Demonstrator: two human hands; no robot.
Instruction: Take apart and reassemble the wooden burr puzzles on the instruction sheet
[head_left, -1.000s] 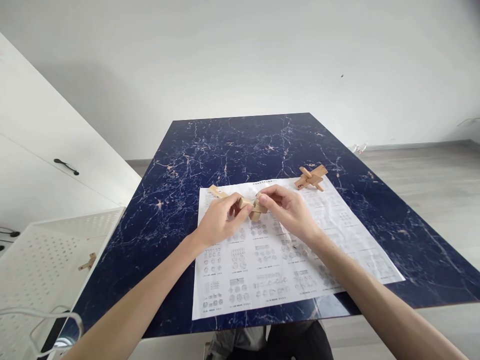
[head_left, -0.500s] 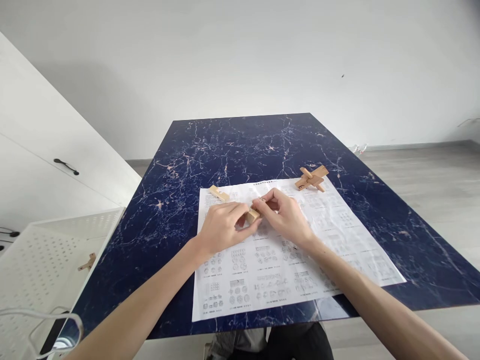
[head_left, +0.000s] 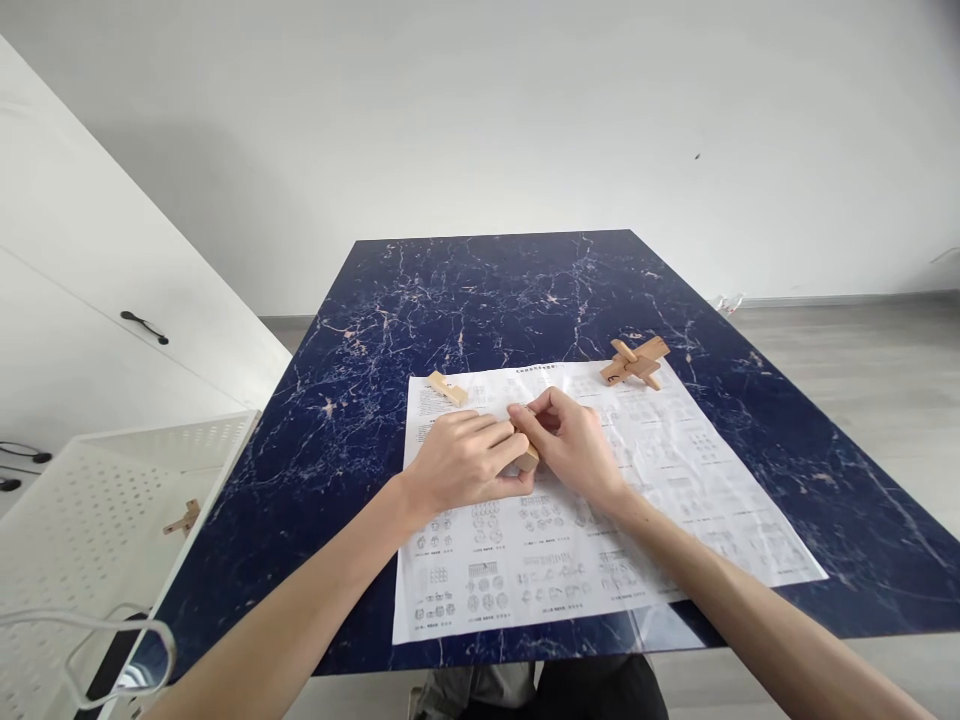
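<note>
Over the printed instruction sheet (head_left: 585,580), my two hands meet around light wooden puzzle pieces. My left hand (head_left: 466,455) is closed on a wooden puzzle piece (head_left: 529,459), whose end shows past the fingers. My right hand (head_left: 574,445) pinches at the far side of the same wood with thumb and fingertips; most of it is hidden, so I cannot tell how many pieces are there. A loose notched wooden piece (head_left: 448,388) lies at the sheet's upper left. An assembled cross-shaped wooden puzzle (head_left: 636,362) rests at the upper right corner.
The sheet lies on a dark blue marbled table (head_left: 480,300). To the left stands a white perforated bin (head_left: 112,490) with another wooden piece (head_left: 182,517) inside. A white cable (head_left: 90,622) loops at lower left, and a white cabinet (head_left: 97,250) stands behind.
My left hand has turned and its fingers now wrap further over the wood. The piece has shifted slightly right and nearer to me. The view has moved a little.
</note>
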